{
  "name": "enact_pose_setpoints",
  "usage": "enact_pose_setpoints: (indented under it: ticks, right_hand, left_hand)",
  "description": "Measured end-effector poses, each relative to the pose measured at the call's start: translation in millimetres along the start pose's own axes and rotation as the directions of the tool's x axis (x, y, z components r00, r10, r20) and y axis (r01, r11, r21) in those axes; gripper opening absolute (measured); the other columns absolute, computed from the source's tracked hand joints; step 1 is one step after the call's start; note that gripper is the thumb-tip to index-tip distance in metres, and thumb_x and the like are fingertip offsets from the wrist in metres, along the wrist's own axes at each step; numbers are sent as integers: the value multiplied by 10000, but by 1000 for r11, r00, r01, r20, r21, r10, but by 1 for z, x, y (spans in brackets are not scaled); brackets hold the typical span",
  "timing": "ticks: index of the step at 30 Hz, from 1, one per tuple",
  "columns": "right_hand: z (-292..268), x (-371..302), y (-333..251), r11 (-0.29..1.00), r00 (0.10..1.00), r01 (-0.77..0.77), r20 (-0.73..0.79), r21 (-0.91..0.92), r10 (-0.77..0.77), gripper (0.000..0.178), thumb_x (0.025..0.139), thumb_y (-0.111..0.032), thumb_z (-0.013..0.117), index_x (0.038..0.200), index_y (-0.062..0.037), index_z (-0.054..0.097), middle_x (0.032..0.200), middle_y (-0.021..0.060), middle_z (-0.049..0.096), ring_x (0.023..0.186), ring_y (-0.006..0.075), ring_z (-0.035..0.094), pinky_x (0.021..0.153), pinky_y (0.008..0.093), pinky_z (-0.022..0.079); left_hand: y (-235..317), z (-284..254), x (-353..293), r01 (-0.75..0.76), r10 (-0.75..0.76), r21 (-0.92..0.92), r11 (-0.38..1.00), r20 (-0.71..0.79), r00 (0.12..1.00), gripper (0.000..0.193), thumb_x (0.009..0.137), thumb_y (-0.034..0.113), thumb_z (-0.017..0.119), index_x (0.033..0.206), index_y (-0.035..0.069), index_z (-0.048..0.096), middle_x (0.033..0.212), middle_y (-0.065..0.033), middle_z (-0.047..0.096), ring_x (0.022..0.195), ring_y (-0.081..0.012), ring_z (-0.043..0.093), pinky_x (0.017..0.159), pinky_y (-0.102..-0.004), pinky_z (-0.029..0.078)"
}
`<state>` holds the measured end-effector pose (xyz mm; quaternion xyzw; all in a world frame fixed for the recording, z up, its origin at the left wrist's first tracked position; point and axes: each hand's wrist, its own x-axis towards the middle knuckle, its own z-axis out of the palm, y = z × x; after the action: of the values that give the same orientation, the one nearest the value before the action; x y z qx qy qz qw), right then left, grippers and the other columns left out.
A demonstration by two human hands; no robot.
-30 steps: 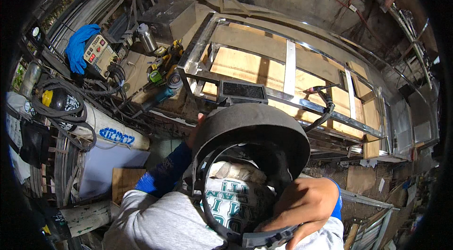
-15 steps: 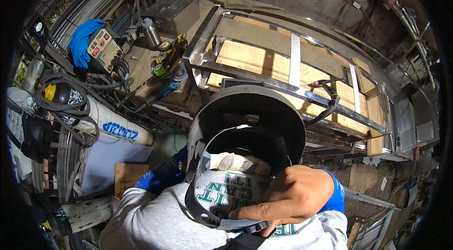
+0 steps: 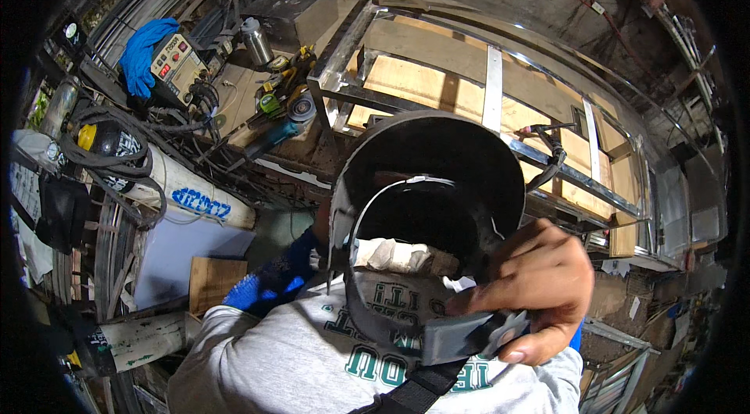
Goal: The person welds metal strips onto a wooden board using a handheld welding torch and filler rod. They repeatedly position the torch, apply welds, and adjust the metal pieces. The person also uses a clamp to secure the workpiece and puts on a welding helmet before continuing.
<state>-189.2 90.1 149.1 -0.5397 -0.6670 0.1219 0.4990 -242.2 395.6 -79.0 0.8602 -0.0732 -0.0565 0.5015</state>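
A black welding helmet [image 3: 426,131] is held in front of my chest, its hollow inside facing me. My right hand [image 3: 539,281] has its fingers closed around the back of the helmet's headband [image 3: 457,336], at the dark adjuster end. My left hand [image 3: 321,228] is at the helmet's left side. Most of it is hidden behind the shell, so its fingers do not show; the blue sleeve [image 3: 277,277] leads up to it. Through the helmet opening shows a whitish folded cloth [image 3: 391,255]. A black strap [image 3: 422,392] hangs over my grey shirt.
Ahead stands a long metal frame [image 3: 492,94] over wooden boards, with a welding torch [image 3: 551,140] lying on it. To the left are an angle grinder [image 3: 285,129], a steel bottle [image 3: 254,41], a welding machine [image 3: 176,66] with blue cloth, and a gas cylinder [image 3: 199,199] with looped hoses.
The helmet has shifted up and to the right. My right hand has risen with it, turned, and now grips the end of the headband. More of the left sleeve shows.
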Motion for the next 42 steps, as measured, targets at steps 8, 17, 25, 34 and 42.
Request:
enact_pose_setpoints:
  ticks: [8,17,25,34,42]
  right_hand:
    - [-28,55,-18,892,740,-399,-648,-211,178,979,822,-873,567,945,96,629,821,104,634,646,114,573,572,222,424]
    - [-19,127,-7,981,849,-185,-492,64,192,908,837,-781,641,1031,105,607,787,85,621,555,62,498,483,210,363]
    - [25,181,19,951,864,-256,-401,172,305,859,766,-725,765,981,98,651,788,85,650,560,71,542,470,215,383]
    - [88,224,14,978,924,-181,-321,108,207,854,586,-663,952,887,95,699,815,157,727,667,190,687,616,301,544]
    - [152,235,22,940,951,308,44,-144,-305,541,793,-493,908,893,22,778,586,95,604,472,244,594,413,337,397]
  left_hand:
    - [-24,-58,29,131,-131,-52,990,13,991,677,1074,524,429,1435,-43,513,1277,-221,651,1254,-305,612,1127,-410,426]
    - [143,-145,95,-327,761,-939,-106,-288,581,841,1079,648,295,1441,-84,496,1525,-262,496,1436,-351,485,1232,-488,362]
    - [94,-180,81,-137,847,-990,-25,-94,524,535,1121,464,280,1018,27,570,1256,-198,552,1357,-446,471,1116,-551,449]
    - [47,-232,49,-174,887,-985,15,-67,456,432,1075,369,275,988,66,571,1283,-172,553,1454,-506,355,1207,-662,294]
    - [17,-242,19,-197,855,-975,-103,-188,483,436,1071,363,316,1016,58,621,1245,-180,593,1423,-491,393,1199,-662,289]
